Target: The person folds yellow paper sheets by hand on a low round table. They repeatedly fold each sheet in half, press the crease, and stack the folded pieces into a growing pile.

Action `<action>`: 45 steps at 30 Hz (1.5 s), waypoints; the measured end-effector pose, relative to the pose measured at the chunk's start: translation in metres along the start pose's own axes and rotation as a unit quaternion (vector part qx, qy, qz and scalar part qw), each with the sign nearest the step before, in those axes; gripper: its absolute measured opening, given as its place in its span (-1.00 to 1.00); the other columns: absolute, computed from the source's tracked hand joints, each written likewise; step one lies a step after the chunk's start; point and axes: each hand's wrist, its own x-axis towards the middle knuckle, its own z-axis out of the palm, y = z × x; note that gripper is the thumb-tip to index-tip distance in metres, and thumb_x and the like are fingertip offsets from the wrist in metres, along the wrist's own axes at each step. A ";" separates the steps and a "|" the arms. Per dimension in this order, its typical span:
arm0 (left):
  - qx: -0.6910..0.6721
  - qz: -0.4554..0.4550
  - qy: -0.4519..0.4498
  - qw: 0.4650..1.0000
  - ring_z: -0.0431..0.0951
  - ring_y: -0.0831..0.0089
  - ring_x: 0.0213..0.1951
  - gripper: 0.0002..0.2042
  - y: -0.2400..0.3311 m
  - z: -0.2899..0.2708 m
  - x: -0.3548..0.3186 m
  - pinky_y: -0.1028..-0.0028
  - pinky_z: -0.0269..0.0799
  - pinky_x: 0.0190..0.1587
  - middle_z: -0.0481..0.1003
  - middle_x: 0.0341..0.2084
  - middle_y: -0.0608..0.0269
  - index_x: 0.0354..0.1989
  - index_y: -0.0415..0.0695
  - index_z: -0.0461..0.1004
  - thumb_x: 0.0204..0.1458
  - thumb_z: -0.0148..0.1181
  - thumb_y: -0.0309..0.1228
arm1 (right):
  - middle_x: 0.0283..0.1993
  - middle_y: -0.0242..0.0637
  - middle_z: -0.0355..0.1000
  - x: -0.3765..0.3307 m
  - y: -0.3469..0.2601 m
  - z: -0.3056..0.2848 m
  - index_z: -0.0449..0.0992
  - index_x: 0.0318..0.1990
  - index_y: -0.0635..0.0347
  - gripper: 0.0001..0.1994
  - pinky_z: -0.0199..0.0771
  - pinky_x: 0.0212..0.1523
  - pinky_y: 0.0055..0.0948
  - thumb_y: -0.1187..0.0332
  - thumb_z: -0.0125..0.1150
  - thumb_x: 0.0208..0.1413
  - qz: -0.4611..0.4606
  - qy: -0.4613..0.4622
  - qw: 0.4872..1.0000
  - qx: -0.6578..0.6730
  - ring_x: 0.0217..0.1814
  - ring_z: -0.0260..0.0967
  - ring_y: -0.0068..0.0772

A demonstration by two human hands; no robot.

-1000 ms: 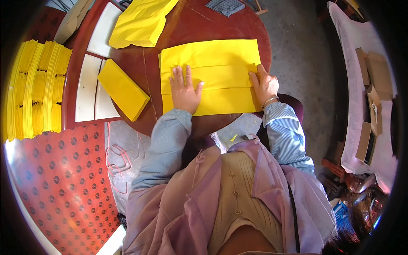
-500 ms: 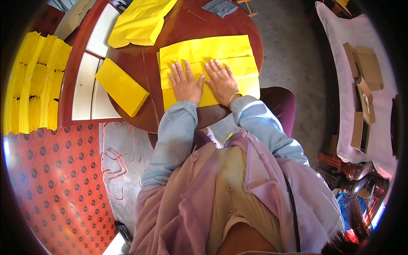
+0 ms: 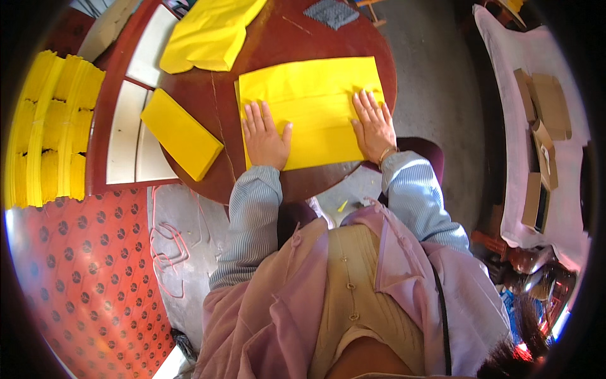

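Observation:
A yellow sheet [image 3: 315, 120], of paper or thin cloth with a fold line across it, lies flat on the round reddish-brown table [image 3: 290, 44]. My left hand [image 3: 266, 139] rests on its left part with the fingers stretched out. On its right edge lies my right hand [image 3: 375, 126], palm down and fingers extended. A folded yellow bundle [image 3: 182, 134] sits to the left on the table's edge. Farther off at the upper left is a crumpled yellow piece [image 3: 205, 35] of the same colour.
Tall stacks of folded yellow pieces [image 3: 57, 126] stand at the far left, beside white panels [image 3: 126, 120]. A grey patterned cloth [image 3: 331, 12] lies at the table's far side. At the right, opened cardboard boxes [image 3: 548, 104] rest on a pale cloth-covered surface [image 3: 505, 57].
My hands have moved apart, the right one to the sheet's right edge and the left one slightly left and nearer. The sheet's raised fold now looks flatter.

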 end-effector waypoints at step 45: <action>-0.845 -0.328 0.007 0.421 0.53 0.04 0.24 -0.61 0.071 -0.007 -0.034 0.25 0.48 0.34 0.41 0.16 -0.09 0.26 -0.43 0.28 0.42 0.10 -0.38 | 0.78 -0.51 -0.24 0.071 0.003 -0.002 -0.06 0.67 -0.19 -0.35 -0.47 0.74 -0.07 -0.17 -0.40 0.56 -0.006 -0.043 0.999 -0.022 0.81 -0.38 -0.40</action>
